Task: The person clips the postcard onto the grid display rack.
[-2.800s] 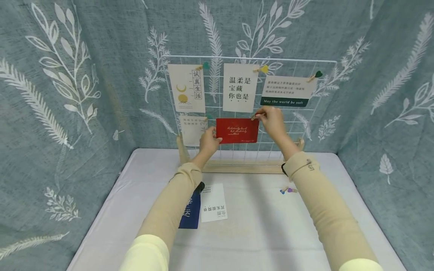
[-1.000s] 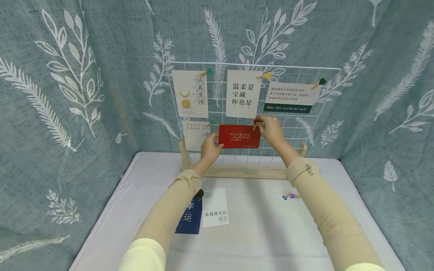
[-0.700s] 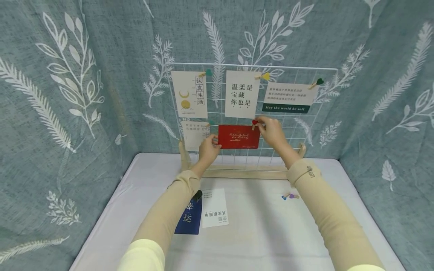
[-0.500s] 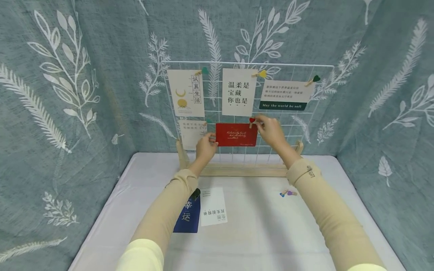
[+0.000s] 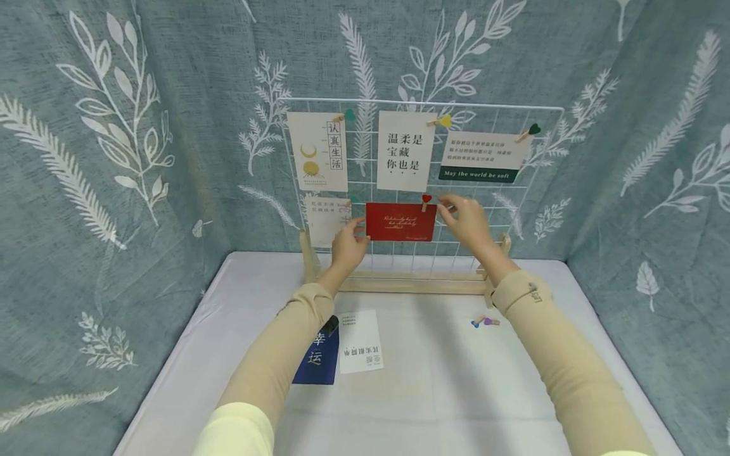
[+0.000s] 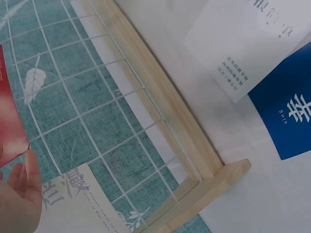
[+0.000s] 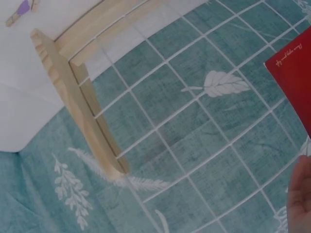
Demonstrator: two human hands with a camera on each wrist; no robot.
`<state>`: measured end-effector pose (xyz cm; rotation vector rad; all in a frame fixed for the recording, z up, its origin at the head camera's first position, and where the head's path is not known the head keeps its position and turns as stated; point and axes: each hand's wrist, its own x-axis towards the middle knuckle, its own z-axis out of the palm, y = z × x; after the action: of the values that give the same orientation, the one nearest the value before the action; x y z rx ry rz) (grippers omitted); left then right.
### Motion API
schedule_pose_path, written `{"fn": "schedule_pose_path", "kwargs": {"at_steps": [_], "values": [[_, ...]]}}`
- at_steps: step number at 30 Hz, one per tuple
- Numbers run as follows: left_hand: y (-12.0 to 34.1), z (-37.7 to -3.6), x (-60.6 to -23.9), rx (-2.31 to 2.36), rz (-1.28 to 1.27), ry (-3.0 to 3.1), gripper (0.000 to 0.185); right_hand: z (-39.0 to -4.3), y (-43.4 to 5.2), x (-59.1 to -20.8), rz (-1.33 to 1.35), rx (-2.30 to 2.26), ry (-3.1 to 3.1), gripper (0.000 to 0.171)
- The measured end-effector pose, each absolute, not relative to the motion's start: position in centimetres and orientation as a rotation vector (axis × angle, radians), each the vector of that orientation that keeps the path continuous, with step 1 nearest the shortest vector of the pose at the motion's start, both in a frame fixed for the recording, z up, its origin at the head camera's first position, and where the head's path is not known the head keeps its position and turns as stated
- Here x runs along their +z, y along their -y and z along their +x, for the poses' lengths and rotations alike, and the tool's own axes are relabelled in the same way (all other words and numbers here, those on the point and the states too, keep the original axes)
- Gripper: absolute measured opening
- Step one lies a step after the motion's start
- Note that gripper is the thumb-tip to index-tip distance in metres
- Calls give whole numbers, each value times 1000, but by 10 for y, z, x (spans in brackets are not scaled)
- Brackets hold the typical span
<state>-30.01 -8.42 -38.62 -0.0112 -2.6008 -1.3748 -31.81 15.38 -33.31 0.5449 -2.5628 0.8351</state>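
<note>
A red card (image 5: 399,221) with gold script hangs on the lower row of a white wire grid (image 5: 393,259). A small clothespin with a red heart (image 5: 426,201) sits at the card's top right corner. My left hand (image 5: 348,247) holds the card by its left edge, thumb and fingertips at that edge; in the left wrist view the fingers meet the card's lower corner. My right hand (image 5: 470,221) is just right of the clothespin, fingers parted and holding nothing. In the right wrist view only part of this hand (image 7: 300,199) shows, near the card.
Several cards hang on the grid by heart clothespins, including a moon card (image 5: 310,133). The grid stands in a wooden base (image 5: 410,287). On the white table lie a blue card (image 5: 319,367), a white card (image 5: 360,342) and clothespins with blue and purple hearts (image 5: 485,322).
My right hand has let go of the red-heart clothespin and drawn a little to the right. The clothespin stays on the red card. My left hand remains at the card's left edge.
</note>
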Motion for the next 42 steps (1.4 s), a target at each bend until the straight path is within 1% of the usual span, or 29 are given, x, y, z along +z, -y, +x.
{"fn": "schedule_pose_path", "kwargs": {"at_steps": [5,16,27,34,42], "values": [[85,-295,-390,-1420,-20,2593,45,-316,-157,-338,544,833,2578,28],[91,-290,-394,-1431,-12,2594,40,-308,-156,-353,558,879,2608,30],[103,-286,-387,-1387,-79,2526,24,-305,-166,-354,583,936,2551,29],[108,-283,-383,-1376,-110,2533,23,-305,-177,-361,628,948,2517,28],[116,-274,-393,-1384,-119,2515,21,-299,-182,-371,618,993,2505,27]]}}
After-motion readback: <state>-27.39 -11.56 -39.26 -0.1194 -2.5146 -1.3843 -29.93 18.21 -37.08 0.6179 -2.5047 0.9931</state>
